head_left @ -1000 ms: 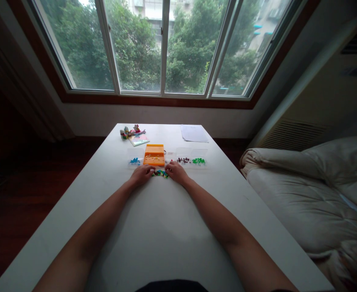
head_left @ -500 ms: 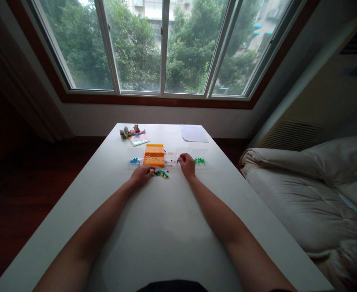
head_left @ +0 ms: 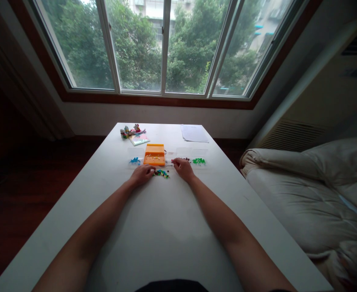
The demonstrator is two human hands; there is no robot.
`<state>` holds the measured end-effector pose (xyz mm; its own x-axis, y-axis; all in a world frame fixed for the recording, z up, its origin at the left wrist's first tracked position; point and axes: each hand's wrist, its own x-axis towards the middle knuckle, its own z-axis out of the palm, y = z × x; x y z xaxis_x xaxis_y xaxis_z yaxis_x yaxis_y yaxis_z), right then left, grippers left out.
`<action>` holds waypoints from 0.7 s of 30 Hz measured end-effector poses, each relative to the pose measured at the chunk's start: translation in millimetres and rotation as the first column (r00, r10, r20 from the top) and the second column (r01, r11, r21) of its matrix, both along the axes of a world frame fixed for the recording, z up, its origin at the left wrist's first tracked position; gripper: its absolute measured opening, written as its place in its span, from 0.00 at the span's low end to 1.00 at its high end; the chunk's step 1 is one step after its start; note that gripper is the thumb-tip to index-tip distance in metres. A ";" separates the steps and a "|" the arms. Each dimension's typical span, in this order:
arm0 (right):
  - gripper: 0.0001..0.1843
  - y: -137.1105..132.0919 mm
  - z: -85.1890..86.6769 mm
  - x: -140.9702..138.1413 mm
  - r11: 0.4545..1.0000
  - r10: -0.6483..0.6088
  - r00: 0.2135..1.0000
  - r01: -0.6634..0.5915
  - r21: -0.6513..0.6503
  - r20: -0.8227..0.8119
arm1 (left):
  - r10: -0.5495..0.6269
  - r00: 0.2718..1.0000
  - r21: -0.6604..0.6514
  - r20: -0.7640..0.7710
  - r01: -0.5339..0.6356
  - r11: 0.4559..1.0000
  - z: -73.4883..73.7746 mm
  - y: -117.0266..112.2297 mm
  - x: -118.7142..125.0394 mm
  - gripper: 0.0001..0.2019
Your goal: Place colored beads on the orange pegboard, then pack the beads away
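Note:
A small pile of mixed building bricks point(head_left: 162, 173), in green, blue, yellow and dark colours, lies on the white table. My left hand point(head_left: 142, 174) rests at the pile's left edge, its fingers loosely stretched towards the bricks and holding nothing that I can see. To the right, my right hand point(head_left: 183, 168) hovers at the near edge of the clear sorting boxes with its fingertips together; whatever they pinch is too small to make out. Dark brown bricks point(head_left: 188, 159) show just behind that hand, and green bricks point(head_left: 199, 161) lie in the compartment to its right.
An orange case point(head_left: 154, 149) with small pale pieces stands open behind the pile. Blue bricks point(head_left: 135, 160) lie in a clear box at left. Farther back are small toy figures point(head_left: 132, 130), a pale booklet point(head_left: 140, 140) and paper sheets point(head_left: 194, 133). A sofa point(head_left: 287, 190) borders the right side.
My right hand has moved left and slightly nearer, away from over the dark brown bricks, which now show behind it. My left hand stays by the pile.

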<state>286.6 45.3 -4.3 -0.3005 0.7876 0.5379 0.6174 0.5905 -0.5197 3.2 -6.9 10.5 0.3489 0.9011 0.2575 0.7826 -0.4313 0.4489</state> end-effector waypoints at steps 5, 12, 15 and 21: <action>0.05 -10.1 4.8 -9.7 0.986 0.164 0.967 -0.154 -0.068 0.193 | -0.019 1.000 0.003 -0.001 0.019 1.000 0.3 0.2 -0.5 0.14; 0.03 -10.2 6.6 -9.6 0.978 0.207 0.932 -0.188 -0.090 0.299 | -0.027 1.000 -0.005 0.005 0.027 1.000 -2.3 2.4 -1.2 0.14; 0.03 -10.4 5.7 -12.2 0.981 0.190 0.937 -0.172 -0.086 0.294 | -0.029 0.999 -0.003 0.023 0.029 1.000 -3.0 2.9 -1.5 0.14; 0.04 -12.1 5.1 -15.6 0.991 0.125 0.972 -0.115 -0.063 0.198 | -0.050 0.999 0.000 0.010 0.050 0.999 -2.0 1.6 -2.3 0.14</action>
<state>271.0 33.1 0.8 -0.4926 0.7641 0.4166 0.6388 0.6425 -0.4232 0.9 -5.3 8.5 0.3906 0.8829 0.2605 0.7558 -0.4691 0.4569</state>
